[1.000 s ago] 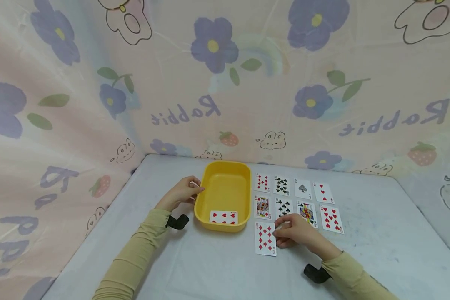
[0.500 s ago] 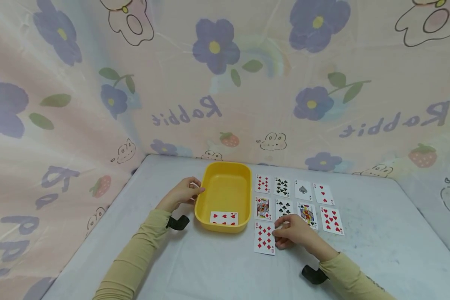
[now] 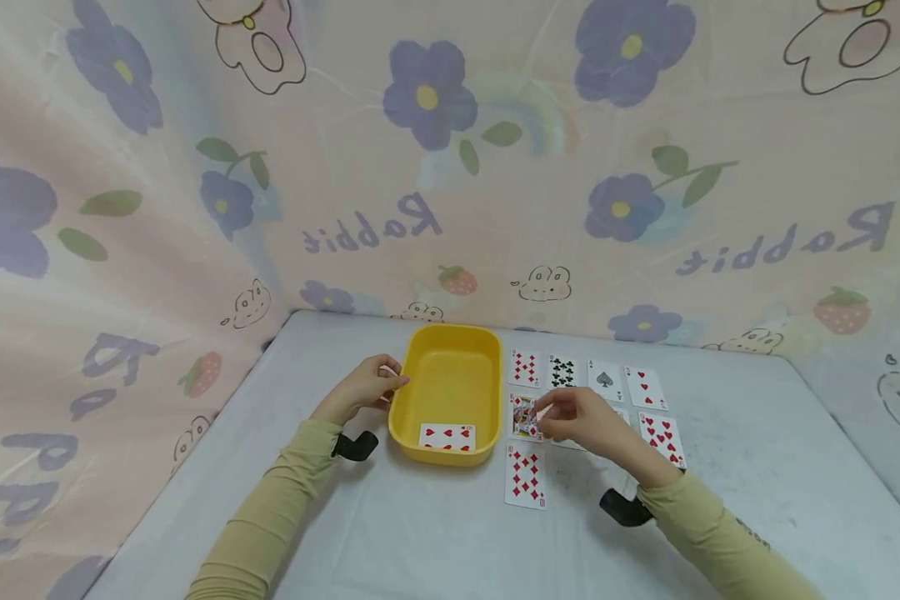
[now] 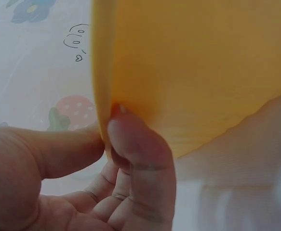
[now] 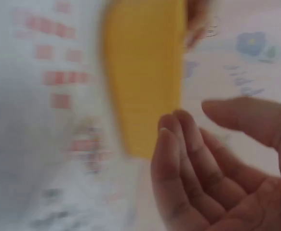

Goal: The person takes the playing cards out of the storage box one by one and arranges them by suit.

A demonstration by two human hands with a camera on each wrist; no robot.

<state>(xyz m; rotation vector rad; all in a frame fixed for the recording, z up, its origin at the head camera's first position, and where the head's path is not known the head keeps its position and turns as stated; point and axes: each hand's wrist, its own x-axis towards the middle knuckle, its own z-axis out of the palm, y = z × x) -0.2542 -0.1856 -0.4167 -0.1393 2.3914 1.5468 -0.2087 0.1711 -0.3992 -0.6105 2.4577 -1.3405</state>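
My left hand (image 3: 362, 386) pinches the left rim of a yellow plastic tub (image 3: 453, 375); the left wrist view has thumb and forefinger on either side of the tub's wall (image 4: 104, 57). A hearts playing card (image 3: 447, 436) lies face up inside the tub's near end. Over the card rows hovers my right hand (image 3: 588, 421), fingertips overlapping the edge of a king of diamonds (image 3: 521, 419). In the right wrist view its thumb and fingers (image 5: 167, 159) stand apart with nothing between them. The ten of diamonds (image 3: 525, 477) lies face up just below the king.
Farther back, a row holds a diamonds card (image 3: 525, 367), a clubs card (image 3: 562, 372), an ace of spades (image 3: 604, 380) and a three of hearts (image 3: 647, 388). Another hearts card (image 3: 661, 435) lies at right. A patterned curtain (image 3: 495, 192) rises behind the white table (image 3: 420, 533).
My right hand has let go of the ten of diamonds, after sliding it slightly left, and moved up and away over the second row. The left hand has stayed on the tub.
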